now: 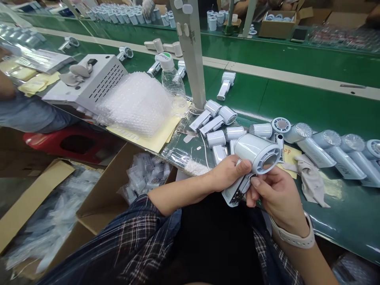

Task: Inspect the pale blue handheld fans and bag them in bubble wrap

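A light blue handheld fan (pixel 252 152) is held just past the table's front edge, its round vented end turned to the right. My left hand (pixel 230 172) wraps round it from the left, thumb on the body below the barrel. On the other side my right hand (pixel 274 192), with a pale watch band at the wrist, pinches at the joint between barrel and handle. Dark parts show along the open side of the handle. Whether my right fingertips hold a separate small piece cannot be made out. More fans (pixel 216 138) lie just behind.
Wrapped fans (pixel 344 158) line the right side, near a grey cloth (pixel 310 180). Bubble wrap (pixel 139 103), a bottle (pixel 172 79) and a metal post (pixel 190 51) stand left and behind. Cartons (pixel 97 202) of bagged items sit below left. Other people work at the far side and left.
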A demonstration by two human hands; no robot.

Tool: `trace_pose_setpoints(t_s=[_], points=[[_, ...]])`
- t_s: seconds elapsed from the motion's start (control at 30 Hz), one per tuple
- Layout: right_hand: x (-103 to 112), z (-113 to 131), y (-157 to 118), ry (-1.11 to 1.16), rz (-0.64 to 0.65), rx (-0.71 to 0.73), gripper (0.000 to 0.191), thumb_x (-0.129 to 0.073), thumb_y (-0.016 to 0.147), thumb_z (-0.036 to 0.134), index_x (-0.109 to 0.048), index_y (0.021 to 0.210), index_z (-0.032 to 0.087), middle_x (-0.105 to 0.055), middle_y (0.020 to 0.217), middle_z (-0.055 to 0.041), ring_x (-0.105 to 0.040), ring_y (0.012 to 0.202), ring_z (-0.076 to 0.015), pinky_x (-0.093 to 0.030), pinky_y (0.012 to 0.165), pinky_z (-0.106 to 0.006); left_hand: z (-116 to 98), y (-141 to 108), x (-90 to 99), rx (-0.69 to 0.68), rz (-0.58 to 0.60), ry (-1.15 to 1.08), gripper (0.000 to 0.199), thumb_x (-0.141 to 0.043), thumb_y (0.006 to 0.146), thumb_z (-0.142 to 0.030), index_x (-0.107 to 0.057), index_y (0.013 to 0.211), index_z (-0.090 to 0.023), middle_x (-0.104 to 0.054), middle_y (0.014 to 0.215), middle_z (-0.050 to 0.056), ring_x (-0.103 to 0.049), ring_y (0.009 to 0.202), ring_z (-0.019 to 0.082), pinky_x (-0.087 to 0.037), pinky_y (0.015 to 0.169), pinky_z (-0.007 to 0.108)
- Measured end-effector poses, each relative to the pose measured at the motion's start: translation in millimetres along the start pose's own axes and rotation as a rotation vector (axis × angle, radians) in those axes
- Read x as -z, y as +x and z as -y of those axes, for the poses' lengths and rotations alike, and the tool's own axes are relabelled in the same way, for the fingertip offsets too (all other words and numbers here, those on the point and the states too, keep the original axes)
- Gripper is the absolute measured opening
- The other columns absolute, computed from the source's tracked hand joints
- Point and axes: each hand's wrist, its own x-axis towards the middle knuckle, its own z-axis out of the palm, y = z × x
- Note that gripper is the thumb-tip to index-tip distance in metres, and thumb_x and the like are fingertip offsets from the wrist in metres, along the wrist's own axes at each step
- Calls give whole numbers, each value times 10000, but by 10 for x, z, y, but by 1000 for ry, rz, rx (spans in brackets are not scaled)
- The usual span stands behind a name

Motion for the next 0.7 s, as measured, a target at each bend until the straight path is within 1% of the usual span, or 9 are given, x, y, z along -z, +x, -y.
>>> trace_pose_setpoints(t_s=[0.1, 0.2, 0.27, 0.37, 0.4, 0.43, 0.53, 0.6, 0.7], points=[[-9, 3, 8, 1, 8, -8, 414, -894, 876, 486, -608, 766, 209, -616, 488, 24, -648, 382, -194, -550, 378, -256, 19, -15, 16, -13, 29, -5, 920, -657, 665, -1058, -646, 736, -142, -671, 555, 71, -629, 434, 158, -545, 465, 264], [-58, 16, -7, -39, -36, 34, 401, -871, 901, 478, -612, 754, 209, -638, 515, 14, -656, 397, -187, -557, 388, -252, 61, -33, 42, -24, 15, -9, 902, -657, 701, -1039, -648, 754, -139, -666, 571, 66, -605, 439, 150, -524, 469, 265], [-108, 33, -39, -114, -94, 104, 340, -842, 927, 426, -628, 771, 214, -666, 556, 10, -669, 431, -173, -579, 427, -247, 86, -38, 59, -56, -80, 22, 918, -641, 713, -1042, -673, 804, -129, -653, 588, 46, -583, 462, 134, -498, 487, 251], [-165, 47, -96, -329, -223, 266, 179, -835, 912, 331, -697, 882, 221, -723, 664, 3, -705, 530, -156, -615, 529, -240, 83, -22, 77, -181, -306, 170, 952, -607, 718, -1060, -699, 821, -118, -643, 658, 38, -599, 598, 128, -488, 589, 229], [-172, 45, -110, -412, -265, 311, 154, -836, 904, 316, -714, 914, 222, -736, 696, 0, -712, 559, -154, -616, 553, -238, 70, -12, 78, -229, -351, 221, 960, -605, 709, -1066, -701, 815, -117, -653, 700, 45, -616, 666, 137, -497, 642, 229], [-171, 39, -119, -487, -295, 341, 140, -830, 906, 311, -723, 926, 223, -743, 715, -3, -714, 577, -154, -612, 566, -238, 53, -1, 76, -269, -369, 256, 964, -610, 696, -1070, -699, 809, -117, -664, 739, 54, -628, 724, 148, -504, 687, 233], [-145, 17, -122, -606, -299, 357, 113, -769, 960, 324, -719, 930, 227, -738, 715, 1, -696, 569, -148, -581, 553, -237, -4, 22, 61, -312, -339, 254, 943, -658, 664, -1059, -693, 818, -129, -668, 780, 56, -622, 772, 164, -521, 750, 262], [-131, 11, -114, -622, -268, 357, 112, -727, 988, 322, -701, 928, 231, -704, 666, 19, -659, 529, -135, -536, 513, -225, -25, 27, 57, -326, -318, 234, 910, -689, 665, -1039, -683, 798, -140, -658, 766, 50, -613, 759, 168, -530, 757, 285], [-129, 14, -94, -620, -224, 361, 164, -711, 991, 277, -642, 849, 232, -626, 580, 47, -570, 463, -108, -442, 454, -205, -8, 25, 78, -369, -268, 227, 871, -749, 665, -997, -700, 795, -137, -681, 783, 59, -640, 786, 188, -543, 782, 308]])
